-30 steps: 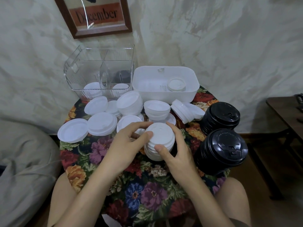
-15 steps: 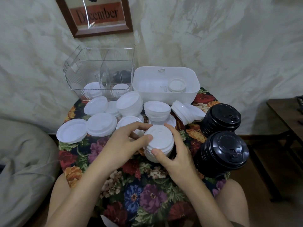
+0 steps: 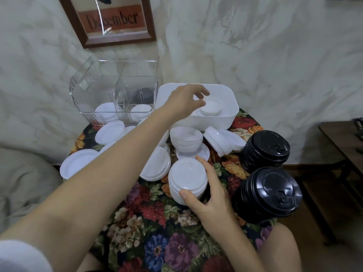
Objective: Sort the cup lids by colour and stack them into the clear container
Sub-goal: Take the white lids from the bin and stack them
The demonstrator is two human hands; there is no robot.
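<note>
- Table (image 3: 157,242) covered by a dark floral cloth, seen from above the seated person's knees, crowded with cup lids.
- Right hand (image 3: 210,201) curls around a short stack of white lids (image 3: 187,180) near the middle of the tabletop, thumb on the stack's near rim, fingers wrapped round its right side, gripping it.
- Left hand (image 3: 184,102) reaches across the table to the far edge, over a white tub (image 3: 225,118); fingers are loosely bent and parted, holding nothing that can be seen, hovering just above a small lid stack (image 3: 211,107) inside the tub (whether a fingertip touches it cannot be told).
- Clear container (image 3: 115,91) stands at the far left corner, beside the tub; a divider splits it, and white lids (image 3: 107,110) lie at the bottom of both front compartments.
- Loose white lids (image 3: 78,167) and low piles spread along the left edge and middle; one white stack (image 3: 224,141) lies tipped on its side just in front of the tub.
- Two tall stacks of black lids (image 3: 267,195) sit at the right edge, one behind the other, the nearer one tilted toward the viewer.
- A framed picture (image 3: 112,18) reading "December" hangs on the marbled wall behind.
</note>
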